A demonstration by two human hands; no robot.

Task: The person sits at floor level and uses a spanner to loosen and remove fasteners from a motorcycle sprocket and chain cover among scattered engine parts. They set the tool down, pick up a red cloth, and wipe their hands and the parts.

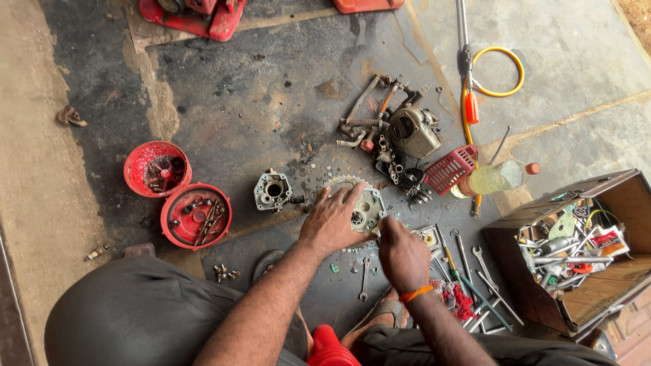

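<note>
My left hand (pixel 333 220) lies flat on a round toothed metal engine part (pixel 367 201) on the oily concrete floor, pressing it down. My right hand (pixel 401 254), with an orange band at the wrist, is closed just right of that part; its fingertips meet at the part's edge, and whether they grip a small tool I cannot tell. A grey metal housing with a round bore (pixel 273 190) sits just left of my left hand.
Two red round covers (pixel 157 168) (pixel 196 215) with screws lie left. Engine pieces (pixel 412 132), a red grille (pixel 450 169) and a bottle of yellowish liquid (pixel 495 177) lie beyond. Wrenches (pixel 475 268) and an open wooden toolbox (pixel 576 247) sit right. An orange hose ring (pixel 498 71) is farther off.
</note>
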